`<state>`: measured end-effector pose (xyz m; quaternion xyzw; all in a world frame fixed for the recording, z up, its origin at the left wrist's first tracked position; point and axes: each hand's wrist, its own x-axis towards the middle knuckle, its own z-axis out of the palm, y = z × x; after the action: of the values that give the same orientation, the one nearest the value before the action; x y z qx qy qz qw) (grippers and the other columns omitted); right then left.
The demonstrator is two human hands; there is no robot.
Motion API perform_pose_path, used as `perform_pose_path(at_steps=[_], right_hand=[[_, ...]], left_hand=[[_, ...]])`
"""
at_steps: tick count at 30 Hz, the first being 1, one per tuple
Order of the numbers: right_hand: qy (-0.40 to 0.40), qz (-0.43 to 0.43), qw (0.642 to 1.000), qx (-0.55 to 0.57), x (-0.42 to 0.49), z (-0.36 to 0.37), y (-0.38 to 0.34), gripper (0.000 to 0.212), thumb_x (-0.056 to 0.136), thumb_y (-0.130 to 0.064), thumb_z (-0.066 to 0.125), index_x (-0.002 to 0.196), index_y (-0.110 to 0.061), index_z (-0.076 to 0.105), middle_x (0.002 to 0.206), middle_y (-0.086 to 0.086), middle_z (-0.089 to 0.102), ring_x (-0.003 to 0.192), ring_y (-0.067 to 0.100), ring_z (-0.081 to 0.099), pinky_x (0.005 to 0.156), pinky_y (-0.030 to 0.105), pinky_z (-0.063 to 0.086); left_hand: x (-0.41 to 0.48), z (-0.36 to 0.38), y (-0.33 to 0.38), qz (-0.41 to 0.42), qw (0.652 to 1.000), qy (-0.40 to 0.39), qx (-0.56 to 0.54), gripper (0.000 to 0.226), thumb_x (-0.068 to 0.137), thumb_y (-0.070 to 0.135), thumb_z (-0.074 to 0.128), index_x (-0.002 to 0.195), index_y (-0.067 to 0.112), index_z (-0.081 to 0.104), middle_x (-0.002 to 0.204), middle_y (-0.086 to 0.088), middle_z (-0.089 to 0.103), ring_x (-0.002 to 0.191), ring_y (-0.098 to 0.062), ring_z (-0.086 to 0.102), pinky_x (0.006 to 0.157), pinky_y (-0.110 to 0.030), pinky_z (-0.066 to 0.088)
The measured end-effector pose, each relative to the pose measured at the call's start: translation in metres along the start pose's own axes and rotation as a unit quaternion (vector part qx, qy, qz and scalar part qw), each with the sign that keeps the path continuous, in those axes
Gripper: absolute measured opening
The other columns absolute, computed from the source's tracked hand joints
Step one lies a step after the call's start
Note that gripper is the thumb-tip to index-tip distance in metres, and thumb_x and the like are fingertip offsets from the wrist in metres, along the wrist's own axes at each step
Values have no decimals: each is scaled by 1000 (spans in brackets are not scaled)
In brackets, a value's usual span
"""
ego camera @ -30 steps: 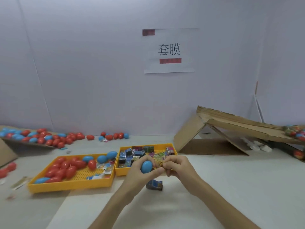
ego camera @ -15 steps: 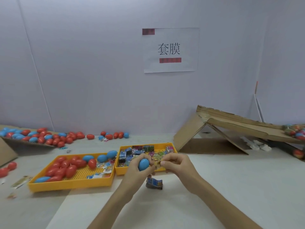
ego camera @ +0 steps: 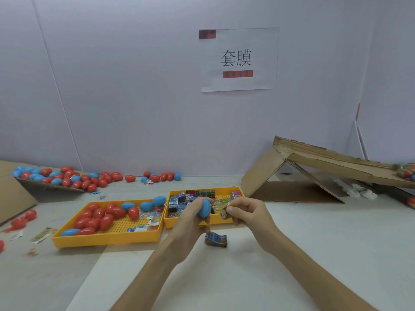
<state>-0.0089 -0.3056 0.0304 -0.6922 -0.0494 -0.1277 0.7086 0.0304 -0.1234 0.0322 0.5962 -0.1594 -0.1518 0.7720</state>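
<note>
On the wall (ego camera: 134,86) behind the small yellow tray (ego camera: 170,222), a paper sheet (ego camera: 258,52) is fixed, with "套膜" printed in black; its red bars (ego camera: 237,74) cannot be read. A cardboard ramp (ego camera: 314,167) is seen right of this tray, a larger yellow tray (ego camera: 105,239) of red and blue eggs (ego camera: 98,218) just left of it. Over the tray's front edge a blue egg (ego camera: 204,211) is grasped by the left hand (ego camera: 190,223); beside it a printed wrapper (ego camera: 224,213), its writing illegible, is pinched by the right hand (ego camera: 249,214).

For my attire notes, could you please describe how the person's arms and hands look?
The left forearm and right forearm are bare to the frame's edge, no sleeves in view. The left hand and right hand wear no gloves; no watch, bracelet or ring shows.
</note>
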Motion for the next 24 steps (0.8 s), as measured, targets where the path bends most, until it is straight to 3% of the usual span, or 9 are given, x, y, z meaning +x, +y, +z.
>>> perform_pose_path(at_steps=[2, 5, 12, 19, 24], right_hand=[[3, 2, 1000, -6, 0, 0, 0, 2, 88, -7, 73, 89, -5, 74, 65, 4, 65, 58, 13, 56, 61, 24, 49], [17, 14, 1000, 2, 4, 0, 1, 12, 91, -1, 67, 92, -8, 76, 68, 5, 66, 57, 15, 57, 61, 25, 50], [17, 5, 1000, 8, 5, -2, 3, 38, 93, 10, 57, 86, -21, 79, 69, 7, 69, 54, 15, 58, 58, 23, 52], [43, -13, 999, -11, 5, -1, 2, 28, 92, 6, 63, 93, -18, 78, 64, 3, 68, 51, 13, 57, 55, 20, 50], [48, -8, 999, -5, 6, -2, 1, 27, 92, 5, 64, 92, -18, 78, 65, 3, 69, 51, 13, 58, 53, 19, 48]], left_hand=[[1, -3, 0, 11, 999, -6, -33, 33, 99, 35, 55, 119, 12, 68, 103, -11, 57, 92, -23, 54, 83, -41, 44], [3, -9, 0, 31, 998, 0, -55, 33, 86, 31, 67, 117, 20, 72, 109, -8, 71, 97, -20, 67, 79, -30, 54], [4, -11, -2, 63, 995, -5, -81, 27, 101, 8, 55, 124, 15, 67, 113, -9, 74, 111, -27, 70, 85, -30, 58], [4, -8, 0, 19, 996, 28, -85, 42, 85, 38, 65, 120, 15, 66, 112, -11, 75, 103, -24, 73, 80, -29, 60], [7, -12, -1, -9, 988, -2, -155, 46, 85, 31, 68, 125, 9, 62, 111, -14, 75, 108, -28, 72, 82, -31, 61]])
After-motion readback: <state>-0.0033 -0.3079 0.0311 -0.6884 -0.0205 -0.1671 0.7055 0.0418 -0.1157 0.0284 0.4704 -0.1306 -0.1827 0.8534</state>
